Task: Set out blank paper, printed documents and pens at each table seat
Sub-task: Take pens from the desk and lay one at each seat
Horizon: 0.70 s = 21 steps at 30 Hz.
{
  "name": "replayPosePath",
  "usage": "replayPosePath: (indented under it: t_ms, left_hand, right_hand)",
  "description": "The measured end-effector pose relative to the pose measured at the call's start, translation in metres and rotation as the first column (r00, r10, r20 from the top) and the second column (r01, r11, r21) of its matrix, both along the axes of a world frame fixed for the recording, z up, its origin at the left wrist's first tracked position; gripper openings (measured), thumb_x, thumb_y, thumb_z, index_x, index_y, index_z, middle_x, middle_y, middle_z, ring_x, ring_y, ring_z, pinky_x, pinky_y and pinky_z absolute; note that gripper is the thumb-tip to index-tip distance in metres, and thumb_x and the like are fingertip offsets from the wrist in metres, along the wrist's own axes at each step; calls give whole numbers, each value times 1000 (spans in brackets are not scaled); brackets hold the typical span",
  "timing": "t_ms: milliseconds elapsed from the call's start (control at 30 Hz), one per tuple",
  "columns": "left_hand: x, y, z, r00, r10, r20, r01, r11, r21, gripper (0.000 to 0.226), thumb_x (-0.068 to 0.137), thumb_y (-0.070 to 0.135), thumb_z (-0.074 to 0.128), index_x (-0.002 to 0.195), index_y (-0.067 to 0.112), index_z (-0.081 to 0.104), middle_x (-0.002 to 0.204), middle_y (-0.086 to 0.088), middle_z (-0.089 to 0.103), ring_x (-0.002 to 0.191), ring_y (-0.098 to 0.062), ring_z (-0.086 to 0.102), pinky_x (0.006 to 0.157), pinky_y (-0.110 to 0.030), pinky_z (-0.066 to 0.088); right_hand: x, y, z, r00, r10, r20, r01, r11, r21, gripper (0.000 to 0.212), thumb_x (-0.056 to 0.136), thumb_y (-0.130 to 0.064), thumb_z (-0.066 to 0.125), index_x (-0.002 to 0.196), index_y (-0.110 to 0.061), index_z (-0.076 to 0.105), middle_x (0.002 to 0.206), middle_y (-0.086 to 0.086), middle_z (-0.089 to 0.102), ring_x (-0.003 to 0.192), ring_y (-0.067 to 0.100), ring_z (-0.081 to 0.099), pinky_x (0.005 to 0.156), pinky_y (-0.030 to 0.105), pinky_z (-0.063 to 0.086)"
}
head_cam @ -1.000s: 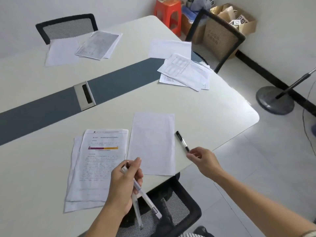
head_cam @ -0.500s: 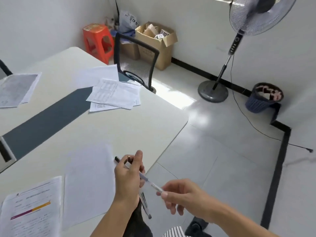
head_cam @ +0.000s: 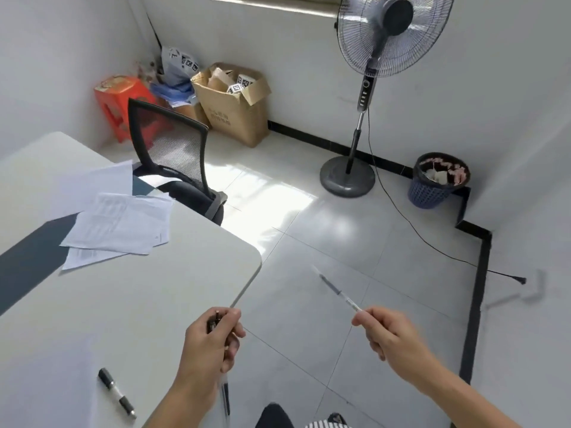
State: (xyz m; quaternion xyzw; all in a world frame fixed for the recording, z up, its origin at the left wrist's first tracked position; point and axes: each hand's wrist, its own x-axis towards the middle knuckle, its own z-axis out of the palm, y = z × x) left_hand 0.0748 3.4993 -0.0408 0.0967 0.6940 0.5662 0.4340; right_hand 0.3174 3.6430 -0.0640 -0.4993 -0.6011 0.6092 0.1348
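Observation:
My right hand [head_cam: 391, 336] pinches the end of a clear pen [head_cam: 335, 290] that points up and left over the floor, off the table's corner. My left hand [head_cam: 210, 347] is closed around pens [head_cam: 225, 396] whose ends stick out below the fist, at the table's near edge. A black-capped pen [head_cam: 116, 391] lies on the white table [head_cam: 123, 304] at the lower left. Printed documents [head_cam: 119, 225] and a blank sheet [head_cam: 97, 180] lie by the seat with the black mesh chair [head_cam: 173, 156].
A standing fan [head_cam: 375, 57] and its cord stand on the tiled floor to the right, with a blue waste basket [head_cam: 437, 180] beside it. A cardboard box [head_cam: 236, 103] and an orange stool [head_cam: 119, 100] sit in the far corner.
The view has swung right, away from the near seat's papers. My right hand has drawn one pen out of my left hand's bundle and moved it right, over the floor.

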Motion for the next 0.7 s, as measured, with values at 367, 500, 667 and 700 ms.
replayPosePath:
  t_ms: [367,500,667,700]
  left_hand:
    - [-53,188,-32,997,-56,43,56,998,-5,12,91,10,61,82,3,60,66,-13,58,41,-14,38,35,-16,24]
    - [-94,275,-14,995,-98,33,97,995,37,10,91,11,60,86,2,59,66,-10,57,42,-13,38,36,-18,22]
    - [-153,366,7,997,-82,-12,82,994,71,11,91,12,61,84,4,60,65,-8,58,42,-13,36,47,-25,22]
    - [-164,380,8,998,-67,-16,68,995,77,11,90,12,62,83,5,60,65,-8,58,42,-14,36,50,-28,22]
  right_hand:
    - [-48,174,-12,996,-92,-4,92,996,9,24,98,-14,54,80,-3,65,52,-3,35,50,18,32,46,27,28]
    - [-84,250,4,993,-115,7,114,992,49,24,98,-12,53,81,2,64,49,-6,37,46,16,36,44,22,32]
    - [-138,338,7,993,-113,-12,114,993,27,25,98,-11,52,79,0,64,48,-6,38,45,15,37,43,23,33]
    - [-148,355,6,995,-96,-13,96,995,30,24,98,-11,53,79,0,64,48,-6,38,45,16,37,43,24,33]
